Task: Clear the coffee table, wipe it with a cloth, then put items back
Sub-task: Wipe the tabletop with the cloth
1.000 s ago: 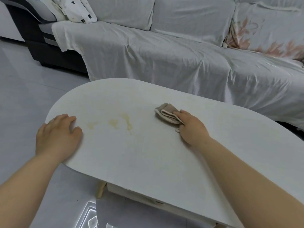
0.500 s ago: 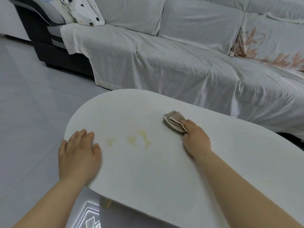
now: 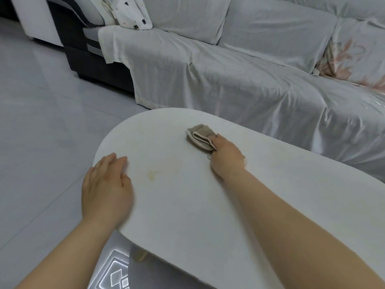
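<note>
Both hands are on the white oval coffee table (image 3: 239, 205) as I watch from my remote station. Flat and released, the left hand (image 3: 105, 185) has its palm pressed near the rounded left end and grasps nothing. Clenched over one end of a folded beige cloth (image 3: 200, 136), the right hand (image 3: 226, 157) holds it down on the far side of the tabletop, toward the sofa draped in a pale grey sheet (image 3: 218, 80).

Over the last second the view has swung left and pulled back, so the table sits lower and further right in frame, and a white cushion with small dark shapes (image 3: 133, 15) now shows at the sofa's end. Against the tabletop the cloth has barely shifted; it lies where it lay a second ago, beyond the yellowish stains (image 3: 153, 175) near the middle. Those marks look fainter now than in the earlier pictures, though I judge that may be blur from the head movement, not cleaning, since the cloth did not pass over them.

No objects stand on the visible tabletop, so I read the clearing as done and the wiping as under way. What remains, by my estimate, is to draw the cloth across the stained patch between the two hands, then return the items, none of which are in view.
</note>
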`<control>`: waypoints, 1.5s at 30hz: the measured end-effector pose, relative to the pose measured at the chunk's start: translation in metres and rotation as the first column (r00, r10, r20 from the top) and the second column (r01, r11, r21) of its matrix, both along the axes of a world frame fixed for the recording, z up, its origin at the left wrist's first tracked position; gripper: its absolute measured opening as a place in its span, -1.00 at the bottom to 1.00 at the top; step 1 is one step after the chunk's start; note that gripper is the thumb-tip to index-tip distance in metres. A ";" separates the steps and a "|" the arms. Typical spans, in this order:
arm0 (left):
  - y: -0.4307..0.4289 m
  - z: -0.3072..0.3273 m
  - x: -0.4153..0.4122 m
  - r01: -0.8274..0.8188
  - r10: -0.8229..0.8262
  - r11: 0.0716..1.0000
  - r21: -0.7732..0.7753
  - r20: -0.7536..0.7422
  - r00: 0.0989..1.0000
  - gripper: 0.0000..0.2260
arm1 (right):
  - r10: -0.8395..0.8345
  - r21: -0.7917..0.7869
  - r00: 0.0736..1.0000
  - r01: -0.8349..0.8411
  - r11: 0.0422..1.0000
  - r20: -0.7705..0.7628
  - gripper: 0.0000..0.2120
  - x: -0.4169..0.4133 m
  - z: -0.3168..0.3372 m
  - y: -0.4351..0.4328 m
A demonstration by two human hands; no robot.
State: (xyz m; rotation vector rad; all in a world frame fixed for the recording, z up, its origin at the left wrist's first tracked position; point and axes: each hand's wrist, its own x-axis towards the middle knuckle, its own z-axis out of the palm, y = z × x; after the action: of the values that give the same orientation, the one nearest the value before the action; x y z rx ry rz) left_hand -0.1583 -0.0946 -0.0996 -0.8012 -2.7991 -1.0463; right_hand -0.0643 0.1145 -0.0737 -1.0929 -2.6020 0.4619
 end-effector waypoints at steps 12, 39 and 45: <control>-0.002 0.000 -0.008 -0.011 0.004 0.997 0.081 0.082 0.997 -0.57 | 0.401 -0.003 0.915 -0.402 0.916 0.050 -0.46 -0.006 -0.005 -0.034; -0.041 -0.026 -0.032 0.036 -0.057 0.995 0.096 0.231 0.971 -0.56 | 0.722 0.065 0.691 -0.720 0.691 -0.024 -0.49 -0.007 -0.005 -0.092; -0.043 -0.024 -0.034 0.079 -0.083 0.997 0.027 0.219 0.972 -0.55 | 0.447 0.051 0.892 -0.445 0.894 -0.065 -0.46 0.009 -0.001 -0.076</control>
State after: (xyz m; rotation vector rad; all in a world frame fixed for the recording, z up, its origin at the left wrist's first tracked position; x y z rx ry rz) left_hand -0.1919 -0.1376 -0.1232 -0.8533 -2.9543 -1.2435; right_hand -0.0556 0.0387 -0.0744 -0.4417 -2.7744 0.5386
